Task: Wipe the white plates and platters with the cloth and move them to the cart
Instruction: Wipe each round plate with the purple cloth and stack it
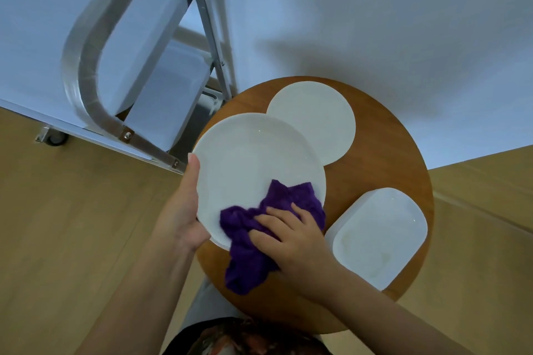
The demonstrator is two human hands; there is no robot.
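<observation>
My left hand (184, 210) grips the left rim of a large round white plate (253, 158), held above the round wooden table (383, 170). My right hand (291, 236) presses a crumpled purple cloth (253, 239) against the plate's lower right part, fingers curled into the cloth. A second round white plate (317, 121) lies on the table behind it. A white rectangular platter (380, 233) sits on the table's right side. The metal cart (121, 72) stands at the upper left, with white rectangular platters (150, 46) on its shelves.
Light wooden floor surrounds the table and cart. White walls rise behind them. A cart wheel (54, 138) shows at the far left. My clothing shows at the bottom edge.
</observation>
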